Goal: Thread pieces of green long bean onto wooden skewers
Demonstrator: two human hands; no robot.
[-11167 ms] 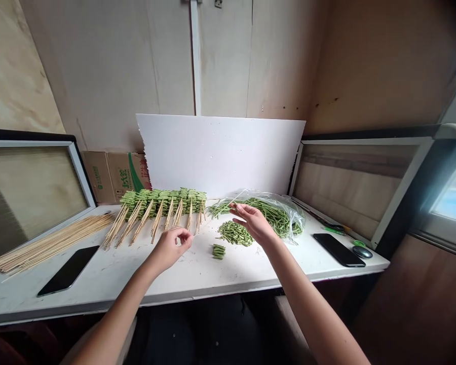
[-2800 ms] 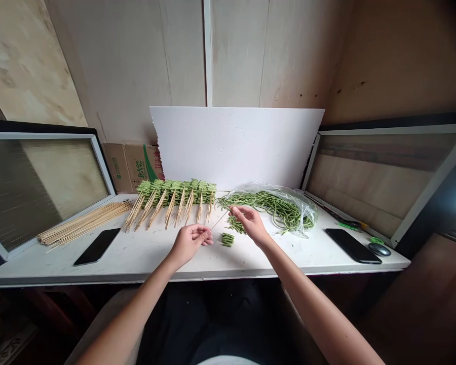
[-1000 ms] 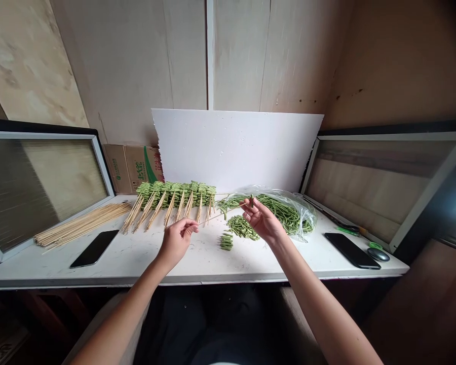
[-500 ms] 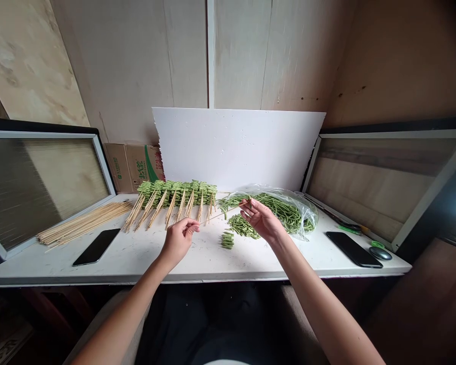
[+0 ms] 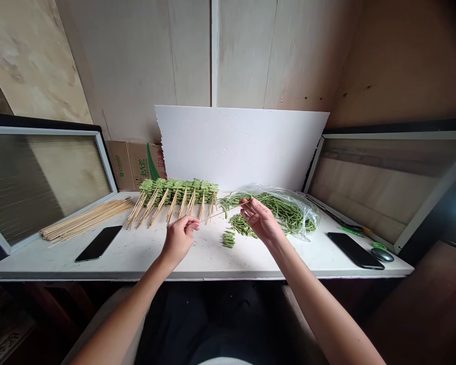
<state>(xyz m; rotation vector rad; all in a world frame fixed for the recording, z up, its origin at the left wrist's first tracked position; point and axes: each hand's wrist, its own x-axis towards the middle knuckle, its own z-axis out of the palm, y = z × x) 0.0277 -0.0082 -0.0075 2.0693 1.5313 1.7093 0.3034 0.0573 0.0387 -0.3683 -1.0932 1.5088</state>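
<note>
My left hand (image 5: pixel 181 237) is closed in a pinch around one end of a thin bamboo skewer (image 5: pixel 224 211). The skewer slants up to the right, and its far tip meets the fingertips of my right hand (image 5: pixel 262 218). Between that thumb and forefinger a small bit of green shows, which looks like a piece of green bean (image 5: pixel 251 196); the fingers partly hide it. Below the skewer lies a neat little stack of cut bean pieces (image 5: pixel 228 239). A loose heap of cut green beans (image 5: pixel 241 224) sits just behind it, partly covered by my right hand.
Loaded bean skewers (image 5: pixel 178 192) stand piled at the back left, sticks toward me. Bare skewers (image 5: pixel 85 220) and a phone (image 5: pixel 99 244) lie left. Long beans fill a clear plastic bag (image 5: pixel 307 215) at right, near another phone (image 5: pixel 355 250). A white board (image 5: pixel 243 147) stands behind.
The view has shifted slightly. Both hands keep nearly the same pose, with the skewer still stretched between them.
</note>
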